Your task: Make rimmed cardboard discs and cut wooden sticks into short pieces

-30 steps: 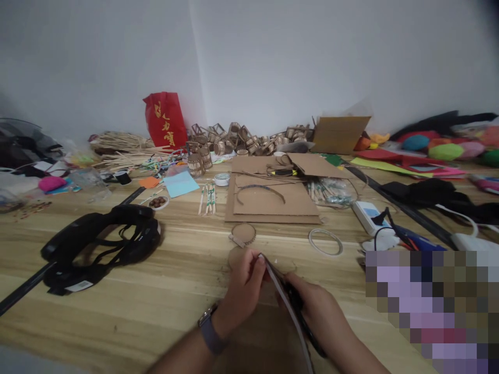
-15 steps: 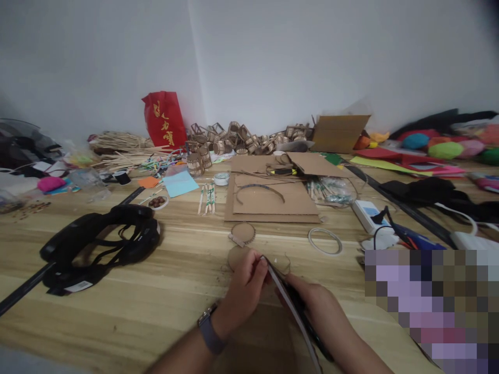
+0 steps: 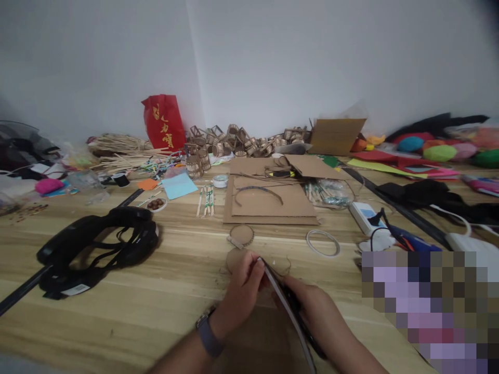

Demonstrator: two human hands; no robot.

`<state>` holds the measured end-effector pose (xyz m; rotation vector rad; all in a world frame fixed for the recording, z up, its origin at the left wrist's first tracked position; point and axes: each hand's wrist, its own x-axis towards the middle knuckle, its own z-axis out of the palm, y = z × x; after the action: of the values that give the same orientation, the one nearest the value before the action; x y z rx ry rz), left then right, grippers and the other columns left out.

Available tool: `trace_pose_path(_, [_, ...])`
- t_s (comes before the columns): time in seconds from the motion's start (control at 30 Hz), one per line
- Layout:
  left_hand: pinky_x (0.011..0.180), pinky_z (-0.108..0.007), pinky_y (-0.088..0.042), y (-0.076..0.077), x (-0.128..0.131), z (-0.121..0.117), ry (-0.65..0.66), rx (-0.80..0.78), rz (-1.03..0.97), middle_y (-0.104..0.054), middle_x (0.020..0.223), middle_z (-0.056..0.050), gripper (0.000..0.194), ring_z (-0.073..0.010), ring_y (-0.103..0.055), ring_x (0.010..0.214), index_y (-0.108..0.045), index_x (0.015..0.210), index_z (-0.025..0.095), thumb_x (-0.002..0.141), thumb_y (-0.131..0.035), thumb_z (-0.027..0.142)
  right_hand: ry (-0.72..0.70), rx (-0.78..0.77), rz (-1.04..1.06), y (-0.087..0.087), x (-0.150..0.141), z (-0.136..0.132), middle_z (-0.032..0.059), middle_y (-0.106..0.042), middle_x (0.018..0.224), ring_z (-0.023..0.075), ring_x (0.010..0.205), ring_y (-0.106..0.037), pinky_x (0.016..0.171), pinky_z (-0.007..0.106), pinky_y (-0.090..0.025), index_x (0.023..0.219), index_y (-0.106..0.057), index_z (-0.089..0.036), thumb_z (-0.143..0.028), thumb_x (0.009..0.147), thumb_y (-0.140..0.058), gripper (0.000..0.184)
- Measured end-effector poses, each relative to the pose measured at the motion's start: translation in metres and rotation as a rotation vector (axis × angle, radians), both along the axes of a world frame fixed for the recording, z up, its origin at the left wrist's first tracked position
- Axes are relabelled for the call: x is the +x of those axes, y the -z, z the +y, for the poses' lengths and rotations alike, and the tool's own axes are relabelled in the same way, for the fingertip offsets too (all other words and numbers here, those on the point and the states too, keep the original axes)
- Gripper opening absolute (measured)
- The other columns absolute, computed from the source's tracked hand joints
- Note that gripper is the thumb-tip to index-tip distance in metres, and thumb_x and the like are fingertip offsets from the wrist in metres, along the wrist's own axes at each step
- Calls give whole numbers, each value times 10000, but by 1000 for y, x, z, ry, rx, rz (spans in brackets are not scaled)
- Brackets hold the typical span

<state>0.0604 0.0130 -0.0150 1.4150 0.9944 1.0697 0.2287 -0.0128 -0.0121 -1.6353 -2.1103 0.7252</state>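
My left hand (image 3: 244,283) pinches the upper end of a long, narrow strip (image 3: 288,314) with a pale edge, which slants down toward the bottom of the view. On the strip's other side, my right hand (image 3: 317,306) is closed round a long black tool (image 3: 314,343). Its kind cannot be made out, as the fingers cover much of it. Just beyond my left hand lies a cardboard disc (image 3: 235,258), partly hidden. Behind that is another cardboard disc (image 3: 241,235) with a notched strip along its rim. A brown cardboard piece (image 3: 261,337) lies beneath my hands.
Stacked cardboard sheets (image 3: 268,215) lie ahead, with a curved strip (image 3: 259,188) and a yellow-black cutter (image 3: 281,174) on top. A pale ring (image 3: 323,243) is at right, near a blue glue gun (image 3: 415,239). Black headgear (image 3: 97,249) sits left; small woven baskets (image 3: 234,140) crowd the wall.
The whole view has shifted slightly. Both hands keep nearly the same hold on the strip and the black tool; the strip looks a little more bowed.
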Motion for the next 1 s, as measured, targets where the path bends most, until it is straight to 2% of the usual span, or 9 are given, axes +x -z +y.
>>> trace_pose_path(0.2, [572, -227, -363, 0, 2, 1, 93, -24, -21, -437, 652, 40, 328, -111, -408, 607, -440, 763, 202, 923, -410, 486, -7, -5, 0, 2, 2, 3, 33, -768, 980, 220, 903, -704, 725, 239, -475, 1030, -688, -286, -115, 721, -464, 418])
trace_pose_path(0.37, [584, -223, -367, 0, 2, 0, 89, -14, -19, -429, 658, 43, 310, -107, -410, 612, -444, 755, 199, 925, -418, 457, -9, -24, -5, 0, 3, 3, 37, -766, 990, 222, 921, -698, 737, 243, -468, 1007, -691, -275, -95, 671, -425, 465])
trace_pose_path(0.57, [605, -230, -390, 4, 3, 4, 46, -36, -95, -469, 627, 42, 301, -106, -449, 603, -491, 719, 188, 874, -515, 446, 25, 1, -38, 3, 1, 4, 41, -769, 862, 208, 802, -693, 655, 234, -442, 883, -677, -256, -123, 686, -410, 358])
trace_pose_path(0.7, [648, -256, -448, -1, 4, 7, -12, -226, -351, -610, 697, 1, 296, -127, -559, 644, -479, 660, 183, 731, -666, 400, 140, 20, -106, 6, 0, 6, 55, -736, 733, 200, 625, -657, 561, 246, -399, 834, -626, -234, -233, 786, -397, 234])
trace_pose_path(0.77, [582, -247, -450, -4, 4, 9, 7, -365, -468, -648, 691, -9, 333, -126, -581, 584, -442, 653, 190, 669, -709, 388, 166, 46, -73, 7, 0, 7, 52, -717, 705, 199, 608, -644, 548, 247, -396, 822, -598, -236, -319, 826, -406, 209])
trace_pose_path(0.83, [486, -209, -398, -5, 3, 11, 13, -446, -493, -638, 614, 9, 341, -97, -539, 475, -448, 671, 190, 634, -734, 370, 160, 82, -16, 7, 2, 8, 36, -691, 676, 193, 598, -629, 544, 244, -403, 795, -565, -243, -390, 839, -429, 205])
trace_pose_path(0.9, [430, -185, -341, -5, 3, 12, -3, -463, -467, -617, 558, 25, 325, -69, -482, 407, -492, 705, 178, 622, -748, 360, 138, 107, 23, 7, 3, 10, 20, -670, 661, 189, 592, -614, 549, 246, -412, 792, -543, -250, -439, 839, -459, 212])
trace_pose_path(1.0, [456, -195, -377, -2, 2, 14, 15, -452, -431, -645, 597, 1, 362, -84, -530, 448, -593, 809, 140, 606, -778, 377, 102, 91, 27, 5, 6, 11, 21, -680, 703, 198, 634, -625, 574, 255, -416, 822, -546, -254, -443, 837, -483, 200])
